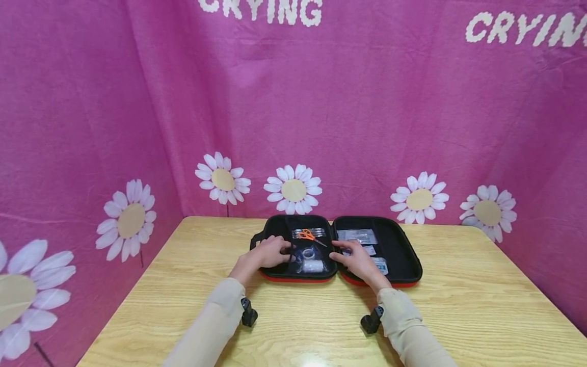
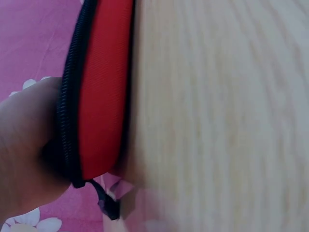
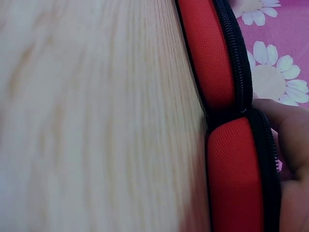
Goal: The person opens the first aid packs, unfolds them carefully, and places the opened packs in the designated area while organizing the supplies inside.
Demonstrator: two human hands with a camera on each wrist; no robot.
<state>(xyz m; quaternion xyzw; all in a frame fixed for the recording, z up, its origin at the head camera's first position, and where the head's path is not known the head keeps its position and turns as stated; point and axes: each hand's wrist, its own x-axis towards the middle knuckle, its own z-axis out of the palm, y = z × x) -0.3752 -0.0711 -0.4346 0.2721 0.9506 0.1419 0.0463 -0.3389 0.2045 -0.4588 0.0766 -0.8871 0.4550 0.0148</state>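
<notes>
An unzipped black-lined case lies spread flat, its red outer shell showing along the front. My left hand is over the left half, its thumb and fingers apart at the edge of the see-through pocket. In that half are orange-handled scissors, a ring-shaped roll and a white roll. My right hand reaches over the right half, with thumb and forefinger spread near the hinge. Clear packets lie beyond it, and a blue-and-white packet is partly hidden by it.
The case rests near the back of a wooden table, close to a pink cloth backdrop with daisies. A zipper pull hangs at the case's corner in the left wrist view. Both wrists wear small black cameras.
</notes>
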